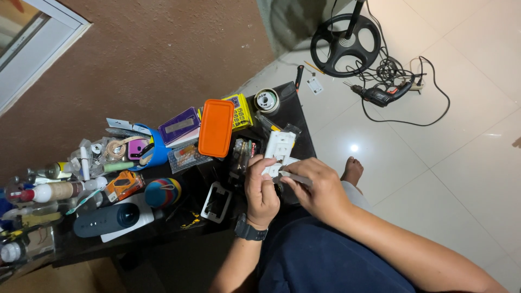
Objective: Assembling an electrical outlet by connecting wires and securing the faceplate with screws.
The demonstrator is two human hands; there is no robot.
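White plastic switch plate (278,149) sits upright above the cluttered black tabletop (296,116), my left hand (261,192) closed around its base to steady it while my right hand (320,190) pinches a slim grey tool (296,178) against it.

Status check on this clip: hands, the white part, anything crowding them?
Left hand gripping white switch plate. Right hand holding a thin tool against it. White frame and orange box close by on the cluttered table.

Left hand (261,191) and right hand (320,190) close together, fingers curled.
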